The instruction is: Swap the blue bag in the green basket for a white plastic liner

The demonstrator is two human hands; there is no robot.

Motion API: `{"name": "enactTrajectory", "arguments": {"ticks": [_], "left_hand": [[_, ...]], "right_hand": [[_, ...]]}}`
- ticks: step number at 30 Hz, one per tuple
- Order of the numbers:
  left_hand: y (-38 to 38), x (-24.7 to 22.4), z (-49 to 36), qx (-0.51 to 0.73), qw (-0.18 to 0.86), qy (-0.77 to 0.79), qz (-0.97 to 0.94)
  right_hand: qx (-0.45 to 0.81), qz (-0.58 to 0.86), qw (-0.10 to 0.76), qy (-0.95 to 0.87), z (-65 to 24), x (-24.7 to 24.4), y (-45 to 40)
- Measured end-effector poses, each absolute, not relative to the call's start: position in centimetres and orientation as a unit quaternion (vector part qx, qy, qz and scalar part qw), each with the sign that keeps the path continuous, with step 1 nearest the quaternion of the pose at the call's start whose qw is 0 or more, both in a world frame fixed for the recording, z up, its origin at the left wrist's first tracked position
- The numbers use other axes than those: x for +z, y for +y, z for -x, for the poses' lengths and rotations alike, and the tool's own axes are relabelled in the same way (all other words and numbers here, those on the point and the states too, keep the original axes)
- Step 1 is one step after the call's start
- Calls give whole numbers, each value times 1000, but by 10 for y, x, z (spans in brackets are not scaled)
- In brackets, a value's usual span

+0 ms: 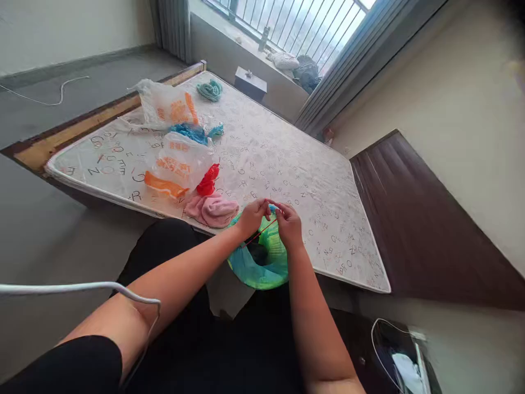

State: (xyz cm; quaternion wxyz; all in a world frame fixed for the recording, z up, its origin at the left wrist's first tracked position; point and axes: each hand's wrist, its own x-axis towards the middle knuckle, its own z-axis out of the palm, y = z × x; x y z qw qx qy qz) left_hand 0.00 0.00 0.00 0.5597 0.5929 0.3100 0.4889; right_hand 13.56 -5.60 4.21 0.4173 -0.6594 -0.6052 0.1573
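Observation:
My left hand (253, 215) and my right hand (288, 223) meet over a round green and blue crocheted piece (262, 262) at the near edge of the mattress (287, 169). A thin red hook or needle (259, 233) runs between the two hands, with its upper end pinched in my right fingers. My left fingers pinch the top of the crocheted piece or its yarn; which one is too small to tell. A pink yarn bundle (212, 209) and a red yarn bundle (208, 181) lie just left of my left hand.
Plastic bags with orange print (176, 164) (166, 106), blue yarn (191, 132) and teal yarn (210, 90) lie further back on the mattress. A dark headboard (418, 219) leans at right. A white cable (82, 288) crosses my left arm. A barred window (303, 22) is beyond.

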Motion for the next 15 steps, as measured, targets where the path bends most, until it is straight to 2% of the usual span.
{"name": "enactTrajectory", "arguments": {"ticks": [5,15], "left_hand": [[-3,6,1,496,533,284,-624],[-2,8,5,533,492,337,-600]], "right_hand": [[254,660,353,-613,-129,28,-62],[187,682,327,-627,-104,25,-69]]}}
